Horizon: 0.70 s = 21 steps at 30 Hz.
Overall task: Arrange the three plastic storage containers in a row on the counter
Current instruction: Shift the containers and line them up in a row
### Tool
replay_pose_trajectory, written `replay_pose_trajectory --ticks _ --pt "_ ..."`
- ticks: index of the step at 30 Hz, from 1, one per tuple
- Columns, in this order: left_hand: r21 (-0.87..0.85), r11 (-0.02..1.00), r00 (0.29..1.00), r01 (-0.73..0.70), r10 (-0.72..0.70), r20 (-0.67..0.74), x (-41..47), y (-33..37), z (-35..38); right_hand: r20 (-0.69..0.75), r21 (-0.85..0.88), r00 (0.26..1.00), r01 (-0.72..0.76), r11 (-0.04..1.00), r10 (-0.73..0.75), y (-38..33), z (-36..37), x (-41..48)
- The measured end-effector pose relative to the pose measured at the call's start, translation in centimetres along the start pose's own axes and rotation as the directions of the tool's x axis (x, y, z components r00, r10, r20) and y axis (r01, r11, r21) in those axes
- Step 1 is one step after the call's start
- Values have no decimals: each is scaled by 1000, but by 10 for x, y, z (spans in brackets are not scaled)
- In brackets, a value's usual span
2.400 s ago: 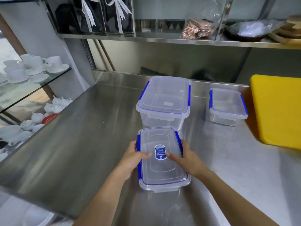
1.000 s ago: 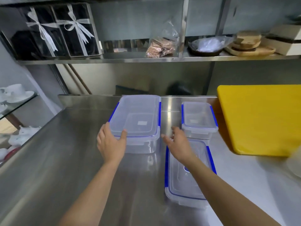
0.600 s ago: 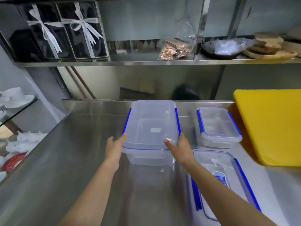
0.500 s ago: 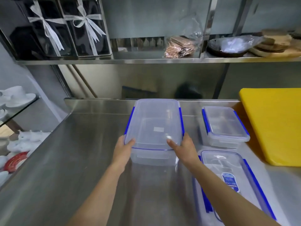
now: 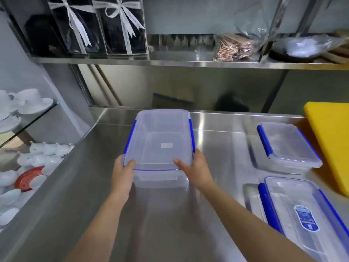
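Three clear plastic containers with blue lid clips stand on the steel counter (image 5: 217,140). The large container (image 5: 160,140) is in the middle; my left hand (image 5: 122,173) grips its near left corner and my right hand (image 5: 196,169) grips its near right corner, thumbs on the lid. A small container (image 5: 287,146) sits at the right, close to the back. A flat container with a blue label (image 5: 300,220) lies in front of the small one, at the lower right, partly cut off by the frame.
A yellow cutting board (image 5: 332,140) lies at the right edge. A steel shelf (image 5: 170,62) overhead holds black ribbon-tied boxes (image 5: 105,27) and bagged items. White cups and teapots (image 5: 28,103) fill glass shelves left of the counter.
Both hands let go of the labelled flat container, now at the right, and took hold of the large container's near corners. The view has shifted left.
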<state>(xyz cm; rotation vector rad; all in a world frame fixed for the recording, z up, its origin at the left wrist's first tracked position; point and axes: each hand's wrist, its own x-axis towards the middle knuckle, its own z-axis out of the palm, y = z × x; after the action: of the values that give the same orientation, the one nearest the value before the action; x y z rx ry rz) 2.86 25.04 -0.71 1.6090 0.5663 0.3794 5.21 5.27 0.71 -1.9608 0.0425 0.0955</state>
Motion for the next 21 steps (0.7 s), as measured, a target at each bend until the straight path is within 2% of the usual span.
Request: replay_pose_trajectory --ticks 5,10,11,13,14,16,19,21 --pt "117 993 995 3 -15 98 20 3 -24 -7 -1 1000 -1 1000 1 -3 22 5" --pt "156 987 996 47 -57 63 24 1 -24 66 -87 998 -8 996 14 -7 19 4" --pt "207 976 997 62 -72 38 23 3 -22 78 -121 997 -5 993 15 -7 14 3" --pt "468 882 998 49 -24 -60 22 9 -16 76 -184 997 3 983 11 -6 3 2" --pt "583 813 995 8 52 -86 19 14 -11 65 -213 998 8 977 6 -6 -4 1" --pt "653 743 976 -145 216 -29 6 25 5 35 -257 999 12 966 -3 -6 -20 -2" --pt "606 695 912 -387 386 140 -25 39 41 -7 -305 1000 14 952 -17 -3 -51 -11" --pt "557 657 857 -508 449 253 -52 47 70 -45 -336 999 2 942 -18 3 -76 -19"
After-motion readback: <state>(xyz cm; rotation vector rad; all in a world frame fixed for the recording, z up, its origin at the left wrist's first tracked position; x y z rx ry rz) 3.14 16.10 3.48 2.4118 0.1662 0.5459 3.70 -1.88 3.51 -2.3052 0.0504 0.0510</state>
